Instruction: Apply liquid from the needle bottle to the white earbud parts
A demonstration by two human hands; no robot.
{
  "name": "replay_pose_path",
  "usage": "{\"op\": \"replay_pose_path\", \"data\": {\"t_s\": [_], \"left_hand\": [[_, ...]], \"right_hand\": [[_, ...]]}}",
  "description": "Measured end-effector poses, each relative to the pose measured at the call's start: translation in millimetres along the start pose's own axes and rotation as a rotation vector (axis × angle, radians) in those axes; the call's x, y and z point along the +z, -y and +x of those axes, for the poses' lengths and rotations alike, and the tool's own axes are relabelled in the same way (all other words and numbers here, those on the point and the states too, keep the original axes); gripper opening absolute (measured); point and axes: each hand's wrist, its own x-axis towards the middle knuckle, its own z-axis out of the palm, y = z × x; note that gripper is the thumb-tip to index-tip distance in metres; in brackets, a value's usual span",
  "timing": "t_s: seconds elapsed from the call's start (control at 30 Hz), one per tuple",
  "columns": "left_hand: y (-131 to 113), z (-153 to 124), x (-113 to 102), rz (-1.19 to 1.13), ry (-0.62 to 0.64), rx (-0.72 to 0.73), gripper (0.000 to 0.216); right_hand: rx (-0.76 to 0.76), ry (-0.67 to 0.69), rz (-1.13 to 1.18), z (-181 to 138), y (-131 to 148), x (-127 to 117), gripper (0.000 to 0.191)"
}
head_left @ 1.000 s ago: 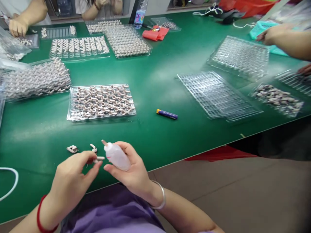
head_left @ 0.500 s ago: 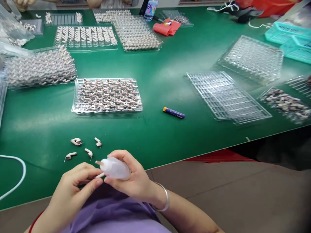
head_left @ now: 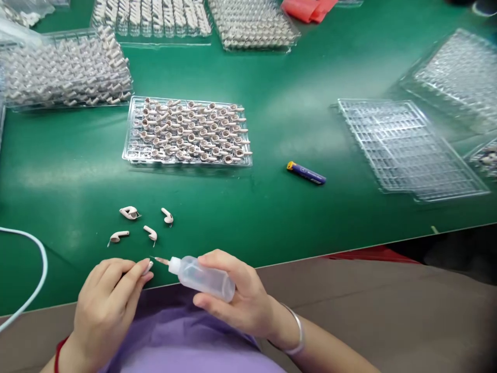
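My left hand pinches a small white earbud shell, most of it covered by my fingertips. In my right hand lies a translucent squeeze bottle with a white cap and a thin needle tip. The needle points left and sits very close to the earbud shell; whether they touch I cannot tell. On the green table just beyond lie several loose earbud shells, some with fine wires sticking out. Farther off, a clear plastic tray carries rows of earbud shells.
A purple marker-like tube with a yellow end lies right of the tray. Stacked clear trays stand at the right, filled trays at the back left. A white cable curves along the left edge. Red material lies at the back.
My right hand has drawn the bottle back to the right and turned it lengthwise, its needle now aimed at the earbud shell. My left hand has moved slightly left. The camera view has shifted downward.
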Motion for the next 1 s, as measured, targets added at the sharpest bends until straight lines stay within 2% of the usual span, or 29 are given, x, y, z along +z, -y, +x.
{"op": "replay_pose_path", "data": {"t_s": [0.17,0.23,0.33,0.43,0.5,0.67,1.0], "left_hand": [[-1.4,2.7,0.6,-0.079,-0.003,-0.088,0.029],[-4.4,4.5,0.0,-0.133,0.013,-0.098,0.025],[-11.8,7.3,-1.9,-0.242,0.052,-0.103,0.019],[-19.9,9.5,-4.5,-0.326,0.105,-0.117,0.019],[-24.2,10.9,-6.2,-0.38,0.136,-0.126,0.019],[-30.5,14.5,-9.4,-0.474,0.169,-0.141,0.017],[-31.7,16.9,-9.5,-0.539,0.166,-0.168,0.029]], "right_hand": [[0.001,-0.016,0.019,-2.8,0.5,0.3,0.047],[0.135,-0.056,0.11,-1.2,3.8,1.8,0.048],[0.437,-0.059,0.337,7.3,9.6,6.6,0.047],[0.569,0.003,0.551,16.3,13.0,12.6,0.039],[0.565,0.036,0.613,18.7,13.6,16.1,0.039],[0.519,0.092,0.598,14.3,13.1,19.1,0.041],[0.556,0.114,0.679,14.2,9.4,19.0,0.045]]}}
